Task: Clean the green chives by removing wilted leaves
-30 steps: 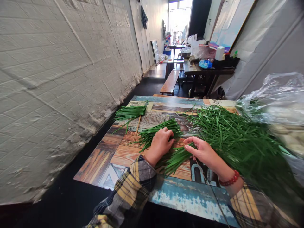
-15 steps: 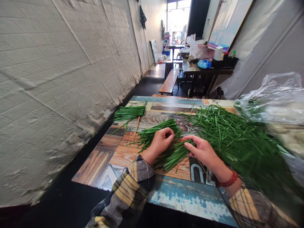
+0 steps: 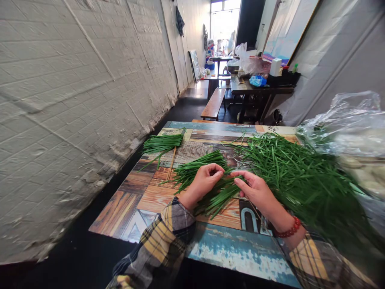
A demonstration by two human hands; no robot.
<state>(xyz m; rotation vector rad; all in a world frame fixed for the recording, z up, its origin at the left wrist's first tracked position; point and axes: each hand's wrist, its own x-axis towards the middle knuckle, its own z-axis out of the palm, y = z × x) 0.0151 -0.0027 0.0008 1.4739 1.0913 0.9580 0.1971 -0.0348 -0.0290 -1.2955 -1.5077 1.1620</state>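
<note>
1. The table, patterned like patchwork planks, fills the lower middle of the frame. Stalks near its front edge could drop to the floor if a sleeve swept across them.
2. The loose pile of greens spreads over the right of the frame, beside a clear plastic bag. The right forearm lies close to it, so a careless elbow could drag stalks out of line.
3. The middle bundle lies at the frame's centre, just behind the left hand. A nudge from the knuckles might fan its stalks apart.
4. The front bunch lies between and below the hands, its stalks pointing to the lower left. If the right fingers relaxed, it would probably splay and lose its even end.
5. The far bundle sits at the table's upper left, brown strips by it, well apart from both hands.
6. The right hand reaches in from the lower right, thumb and forefinger curled round the front bunch's end.
7. The left hand is bent inward, thumb meeting forefinger; whether they pinch a strand, I cannot tell.
</note>
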